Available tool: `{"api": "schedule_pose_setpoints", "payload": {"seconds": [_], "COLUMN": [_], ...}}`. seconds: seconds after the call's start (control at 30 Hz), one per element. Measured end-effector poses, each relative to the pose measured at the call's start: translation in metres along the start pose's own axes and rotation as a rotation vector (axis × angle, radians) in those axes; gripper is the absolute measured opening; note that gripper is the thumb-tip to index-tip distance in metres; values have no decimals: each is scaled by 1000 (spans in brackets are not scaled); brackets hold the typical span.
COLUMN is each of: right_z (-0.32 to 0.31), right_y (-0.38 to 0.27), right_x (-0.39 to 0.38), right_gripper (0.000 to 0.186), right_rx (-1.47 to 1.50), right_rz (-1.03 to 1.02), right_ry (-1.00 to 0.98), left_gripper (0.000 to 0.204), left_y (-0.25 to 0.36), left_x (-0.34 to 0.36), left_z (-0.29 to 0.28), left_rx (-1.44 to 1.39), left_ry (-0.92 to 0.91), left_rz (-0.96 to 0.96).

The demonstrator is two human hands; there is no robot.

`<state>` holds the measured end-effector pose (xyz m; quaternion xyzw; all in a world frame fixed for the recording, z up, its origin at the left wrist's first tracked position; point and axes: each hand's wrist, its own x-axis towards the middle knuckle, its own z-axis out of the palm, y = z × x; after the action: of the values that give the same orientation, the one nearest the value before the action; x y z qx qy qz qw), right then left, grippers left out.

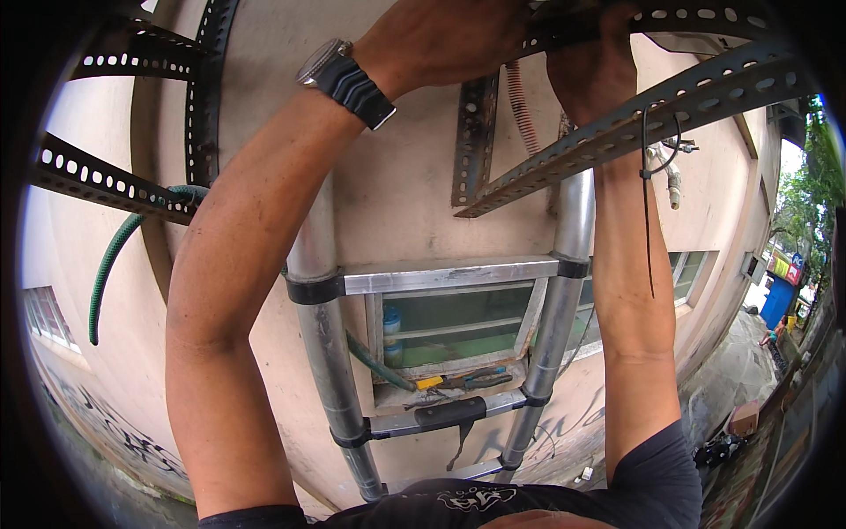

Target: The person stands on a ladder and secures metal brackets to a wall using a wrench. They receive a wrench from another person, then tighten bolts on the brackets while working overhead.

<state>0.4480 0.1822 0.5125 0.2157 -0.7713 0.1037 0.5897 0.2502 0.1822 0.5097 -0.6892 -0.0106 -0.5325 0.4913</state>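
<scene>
Both arms reach up to a dark perforated angle bar (696, 19) at the top of the head view. My left hand (445, 40), with a watch (339, 81) on its wrist, is bent against the bar's left part; its fingers are in shadow and hidden. From below, my right hand (599, 70) is closed on the same bar, its thumb up over the metal and its other fingers hidden. Below the hands, a slanting slotted brace (608, 132) meets an upright angle piece (474, 145). A black cable tie (646, 176) is looped round the brace, its tail hanging down.
An aluminium ladder (449, 276) stands in front of me against the pink wall (397, 185). Pliers (487, 379) lie on the window ledge behind its rungs. More slotted bars (115, 181) and a green hose (110, 264) are on the left. A pipe fitting (674, 187) sticks out at right.
</scene>
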Motion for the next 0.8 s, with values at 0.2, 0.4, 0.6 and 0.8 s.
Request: {"api": "schedule_pose_setpoints", "payload": {"seconds": [0.2, 0.4, 0.6, 0.8], "right_z": [2, 4, 10, 13], "right_y": [0, 0, 4, -10], "right_x": [-1, -3, -4, -7], "right_gripper": [43, 45, 47, 52], "right_rx": [-17, -25, -56, -40], "right_rz": [23, 53, 1, 226], "right_ry": [1, 0, 38, -17], "left_gripper": [33, 31, 24, 17], "left_y": [6, -7, -12, -2], "left_x": [2, 5, 10, 12], "left_z": [1, -4, -13, -16], "left_rx": [-27, 38, -1, -205], "left_ry": [7, -61, -170, -62], "left_rz": [-8, 113, 66, 43]}}
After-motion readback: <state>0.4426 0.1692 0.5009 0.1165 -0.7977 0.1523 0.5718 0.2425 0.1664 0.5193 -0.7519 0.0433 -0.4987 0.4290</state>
